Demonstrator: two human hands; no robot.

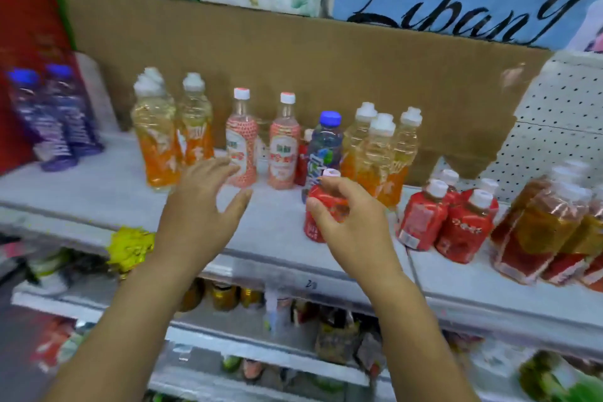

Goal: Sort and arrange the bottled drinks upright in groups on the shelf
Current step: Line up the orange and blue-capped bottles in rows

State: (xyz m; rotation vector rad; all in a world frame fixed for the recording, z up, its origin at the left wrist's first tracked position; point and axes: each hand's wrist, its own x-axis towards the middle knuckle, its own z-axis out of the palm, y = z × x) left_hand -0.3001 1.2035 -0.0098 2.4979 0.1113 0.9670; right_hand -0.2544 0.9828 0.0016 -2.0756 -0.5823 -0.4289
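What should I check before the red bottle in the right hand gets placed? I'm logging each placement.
1. Right hand grips red bottle: ok.
2. Bottle upright: ok.
3. Left hand empty, open: ok.
4. Red group on the right has bare shelf in front of it: ok.
5. Blue-cap bottle sits among the yellow ones, unsorted: not ok.
6. Red bottle resting on the shelf or lifted: cannot tell.

Bare shelf front lying open left of centre, pink-labelled bottles and orange-labelled bottles standing behind it, blue-capped bottle and red bottles crowding the right, cardboard sheet closing off the back.
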